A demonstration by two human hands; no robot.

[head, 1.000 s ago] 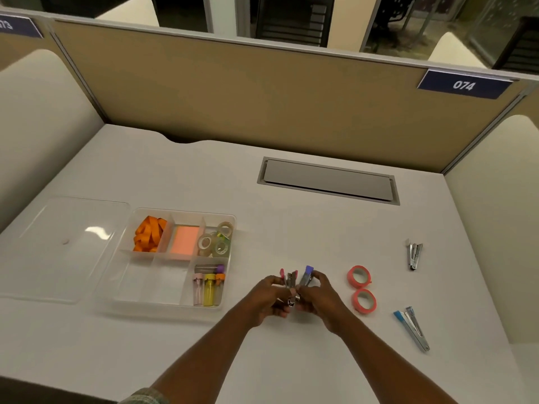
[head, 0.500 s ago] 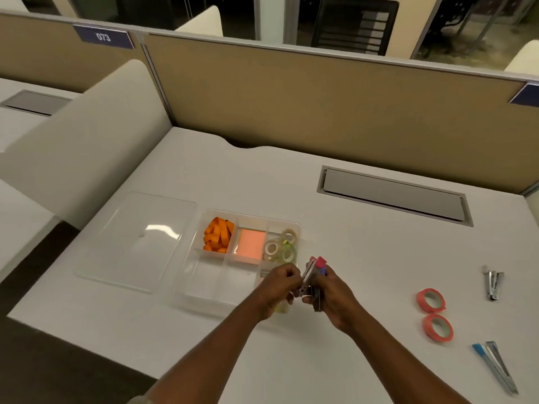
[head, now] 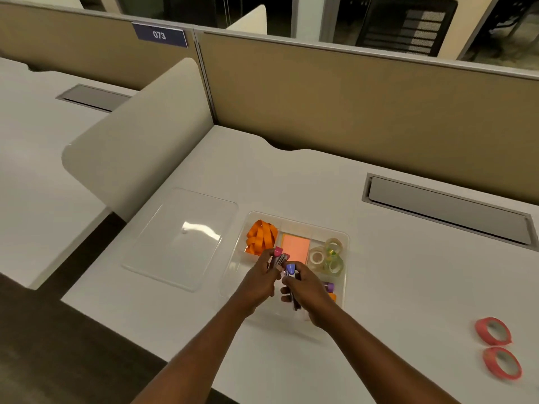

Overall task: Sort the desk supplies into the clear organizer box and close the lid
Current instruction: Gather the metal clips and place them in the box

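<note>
The clear organizer box [head: 344, 237] sits open on the white desk, with orange bands [head: 261, 236], a pink note pad [head: 295, 247] and clear tape rolls [head: 328, 256] in its back compartments. Both hands hover over the box's front middle. My left hand [head: 259, 279] grips a pink-tipped staple remover [head: 278, 255]. My right hand [head: 306, 290] grips a purple-tipped staple remover [head: 291, 271]. Small purple and orange items [head: 331, 290] show behind my right hand. The clear lid [head: 180, 237] lies flat to the box's left.
Two red tape rolls [head: 495, 345] lie on the desk at the right. A grey cable hatch [head: 446, 208] is set into the desk at the back right. A beige divider panel [head: 140, 132] stands to the left, with the desk's front edge near my forearms.
Both hands carried the staple removers leftward from the bare desk to above the box. The camera swung left, so the metal removers at the right left the view.
</note>
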